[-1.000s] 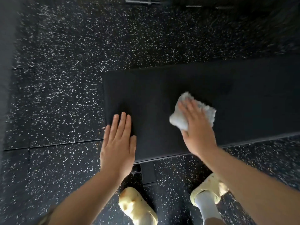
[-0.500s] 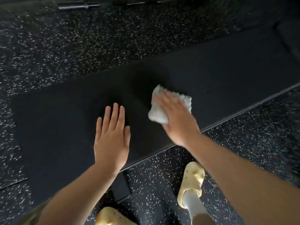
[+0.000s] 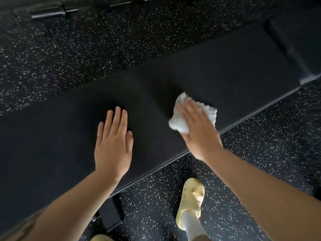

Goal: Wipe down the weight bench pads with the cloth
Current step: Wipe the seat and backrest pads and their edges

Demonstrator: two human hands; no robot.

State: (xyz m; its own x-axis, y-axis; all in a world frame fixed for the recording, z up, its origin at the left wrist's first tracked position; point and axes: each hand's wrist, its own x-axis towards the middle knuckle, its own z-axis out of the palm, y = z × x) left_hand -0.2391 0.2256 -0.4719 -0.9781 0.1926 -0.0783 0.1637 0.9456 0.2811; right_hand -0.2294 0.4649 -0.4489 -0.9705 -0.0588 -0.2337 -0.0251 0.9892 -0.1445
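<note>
Your right hand (image 3: 199,131) has carried the cloth (image 3: 180,122) further along the long pad (image 3: 225,72) toward 2 o'clock than half a second ago, so the stretch under your left hand (image 3: 112,146) looks already covered. Right fingers (image 3: 189,110) lie spread, pressing the cloth flat against the surface; left fingers are released, palm down, grasping nothing. The second pad (image 3: 300,40) at 1 o'clock, possibly the seat, remains unwiped. No containers are visible.
</note>
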